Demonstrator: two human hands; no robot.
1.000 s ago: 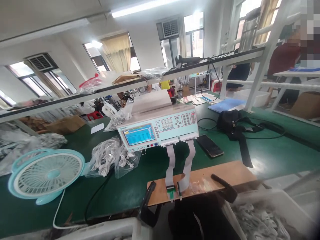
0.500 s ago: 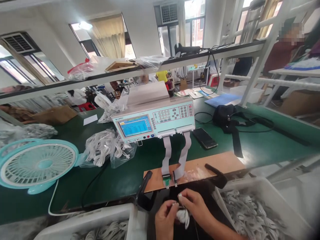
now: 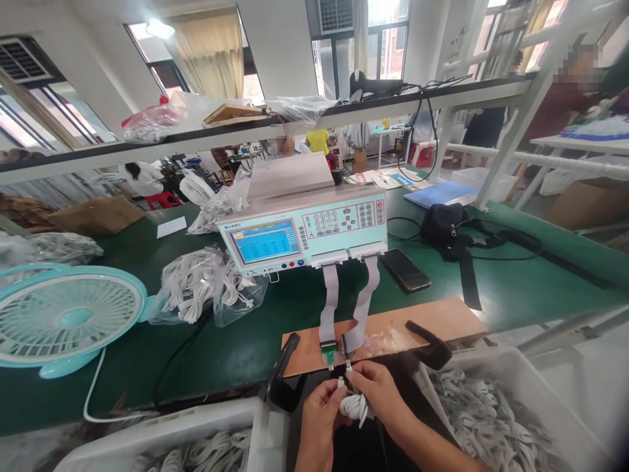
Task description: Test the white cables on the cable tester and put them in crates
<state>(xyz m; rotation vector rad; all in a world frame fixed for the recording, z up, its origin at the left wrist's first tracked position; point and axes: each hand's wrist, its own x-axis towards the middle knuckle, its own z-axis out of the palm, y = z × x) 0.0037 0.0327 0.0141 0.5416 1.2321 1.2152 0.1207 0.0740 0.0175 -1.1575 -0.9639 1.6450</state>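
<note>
A bundled white cable (image 3: 354, 408) hangs between my two hands at the bench's front edge. My left hand (image 3: 322, 410) pinches one of its connector ends, a small white plug (image 3: 341, 381), just below the green adapter board (image 3: 329, 356). My right hand (image 3: 376, 390) is closed on the other end, right at the second test connector (image 3: 346, 354); whether that end is seated in it I cannot tell. Two grey ribbon cables (image 3: 330, 298) run from these connectors up to the tester (image 3: 304, 229), whose blue screen is lit.
White bins of coiled cables stand on the left (image 3: 255, 419) and right (image 3: 545, 380). A turquoise fan (image 3: 73, 318), bagged cables (image 3: 189, 282), a phone (image 3: 405, 270) and a black bag (image 3: 445, 226) lie on the green bench. Black handles (image 3: 285, 370) flank the wooden board (image 3: 442, 314).
Both hands have moved up toward the test connectors with the white cable. The right hand's cable end has reached the right-hand connector. The view has shifted slightly.
</note>
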